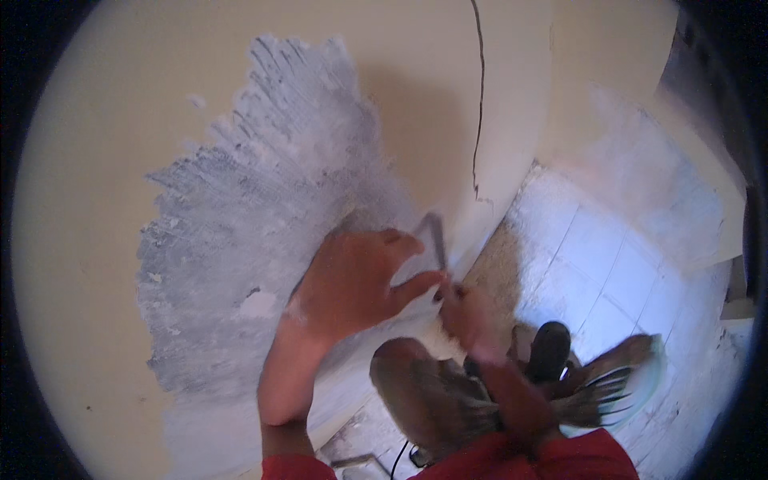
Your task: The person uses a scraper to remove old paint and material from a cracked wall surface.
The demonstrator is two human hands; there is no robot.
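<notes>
A thin grey piece (439,240), blurred and bent at its top, rises from my right hand (467,315); its exact kind cannot be told. My right fingers are closed around its lower end. Close by on the left, my left hand (354,282) has thumb and fingers spread apart. The left thumb tip meets or nearly meets the piece beside my right fingers. Behind both hands is a cream painted wall (414,120) with a large rough grey-white patch (240,198). A small whiter spot (259,304) lies within that patch, left of my left wrist.
A dark crack or cord (481,90) runs down the wall. My bent knees (429,384) are close below my hands. Dusty pale floor tiles (600,258) stretch to the right, by another patched wall (666,156). A thin black cable (399,459) lies at the bottom.
</notes>
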